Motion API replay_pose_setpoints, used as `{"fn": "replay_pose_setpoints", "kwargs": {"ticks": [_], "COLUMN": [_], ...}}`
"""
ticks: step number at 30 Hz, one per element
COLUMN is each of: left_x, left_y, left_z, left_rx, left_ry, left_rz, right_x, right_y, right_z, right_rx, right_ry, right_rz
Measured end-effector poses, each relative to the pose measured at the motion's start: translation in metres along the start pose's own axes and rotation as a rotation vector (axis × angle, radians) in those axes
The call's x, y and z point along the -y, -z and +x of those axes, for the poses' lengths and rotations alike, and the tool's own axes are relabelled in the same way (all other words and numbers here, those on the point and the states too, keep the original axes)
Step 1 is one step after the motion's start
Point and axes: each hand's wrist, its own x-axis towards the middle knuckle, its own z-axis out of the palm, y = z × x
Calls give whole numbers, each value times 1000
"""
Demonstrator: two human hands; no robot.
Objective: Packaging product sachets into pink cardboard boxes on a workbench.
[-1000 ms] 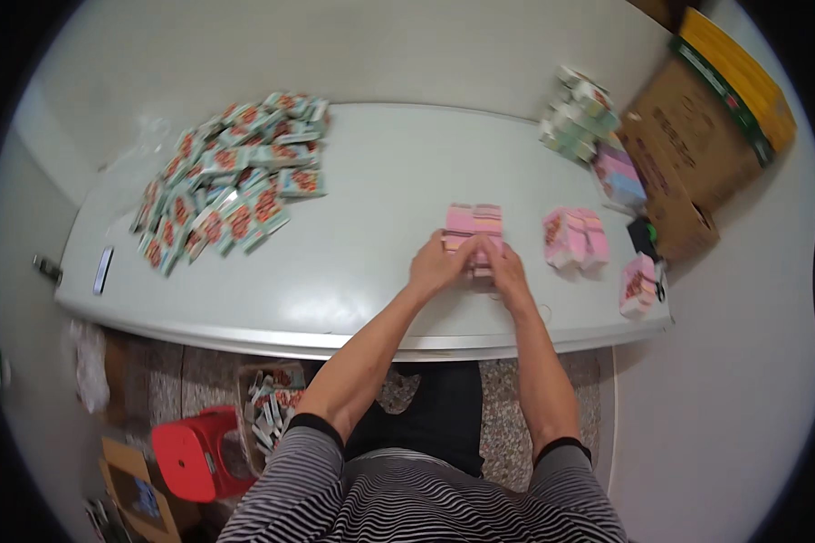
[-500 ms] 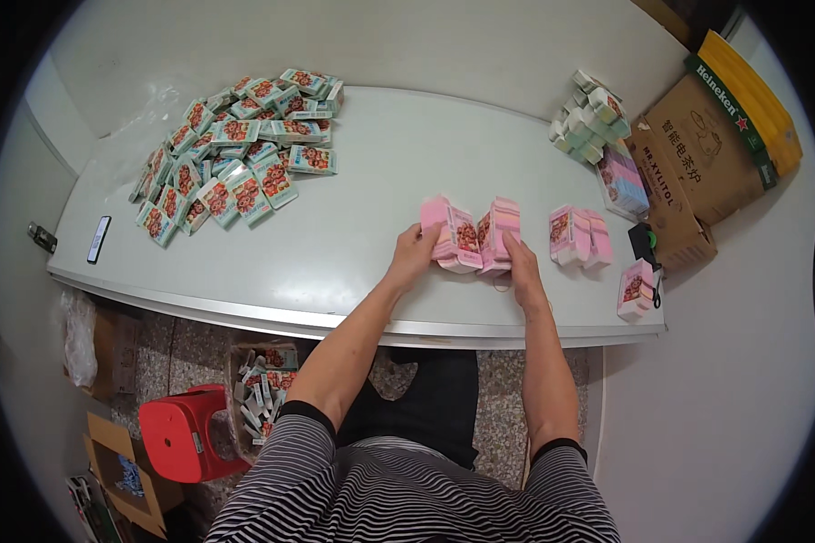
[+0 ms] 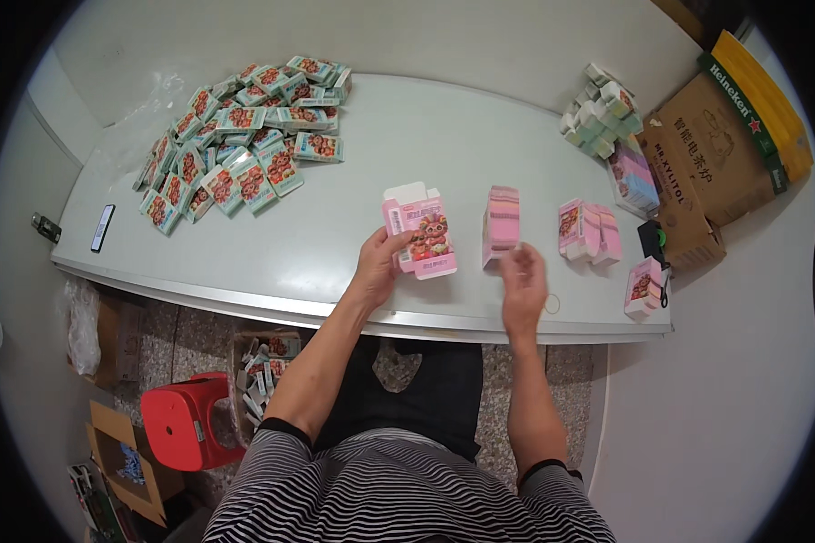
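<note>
My left hand grips a pink small carton, thumb across its printed front, with pale flaps sticking out at its top. To the right of it, a stack of flattened pink cartons stands on the table. My right hand is at the near right corner of that stack, its fingers smeared by motion; whether they hold anything is unclear. A thin rubber band lies just right of this hand. Further right are more bundled pink cartons and another pink bundle.
A heap of green-and-white filled cartons covers the table's left back, with a phone nearer. Pale green cartons and a cardboard box stand at the right back. Below are a red stool and an open box.
The pink cartons between my hands have been parted: my left hand has moved left with one carton, and the stack now stands apart. My right hand has shifted slightly nearer; the rubber band shows beside it.
</note>
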Motion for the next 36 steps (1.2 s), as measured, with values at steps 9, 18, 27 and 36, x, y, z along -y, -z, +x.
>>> {"fn": "replay_pose_setpoints", "kwargs": {"ticks": [9,18,27,36], "left_x": [2,-3,10,28], "left_y": [2,14,0,-4], "left_z": [-57,-73,-95,-104], "left_rx": [13,-113,-426,-591], "left_ry": [54,113,-358,-577], "left_rz": [138,142,355,863], "right_x": [17,19,47,35], "right_y": [-56,-52,-73,-90], "right_z": [-30,-23,-55,-62], "right_rx": [503,620,327,226], "right_ry": [-296,-277,381,333], "right_rz": [361,193,-416,-520]}}
